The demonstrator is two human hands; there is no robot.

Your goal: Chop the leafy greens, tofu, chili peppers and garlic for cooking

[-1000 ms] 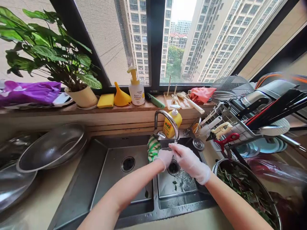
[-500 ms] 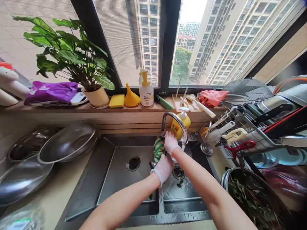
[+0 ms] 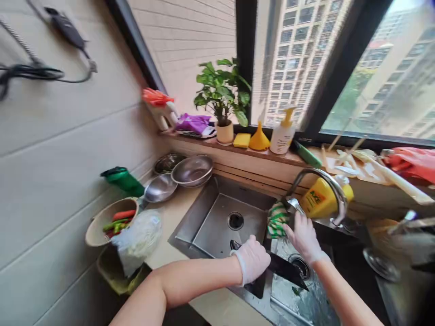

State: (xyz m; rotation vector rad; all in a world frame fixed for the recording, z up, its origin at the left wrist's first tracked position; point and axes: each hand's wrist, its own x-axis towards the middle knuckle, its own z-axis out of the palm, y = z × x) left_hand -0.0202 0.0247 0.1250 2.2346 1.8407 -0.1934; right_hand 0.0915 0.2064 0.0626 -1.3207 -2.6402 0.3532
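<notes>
My left hand [image 3: 255, 261], in a thin whitish glove, is closed round the handle of a knife. Its dark blade [image 3: 288, 270] reaches over the right basin, beside the drain. My right hand [image 3: 303, 236], gloved too, has its fingers stretched toward the base of the curved chrome faucet [image 3: 319, 172]; no held thing shows in it. A green-and-white striped cloth [image 3: 277, 220] hangs at the faucet base, just left of my right fingers. Behind the faucet stands a yellow AXE bottle [image 3: 314, 197]. Wet streaks and a green scrap lie in the right basin [image 3: 314, 303].
Left of the sink [image 3: 210, 222] are metal bowls [image 3: 193, 170], a vegetable basket [image 3: 97, 226] and a plastic bag [image 3: 141, 233]. On the sill stand a potted plant [image 3: 224, 133], yellow sponge [image 3: 242, 140], funnel [image 3: 260, 138] and pump bottle [image 3: 282, 138].
The view has swung left, bringing the wall and vegetable basket into sight. My hands have moved apart; the knife blade now shows in my left hand, and my right hand is by the faucet base.
</notes>
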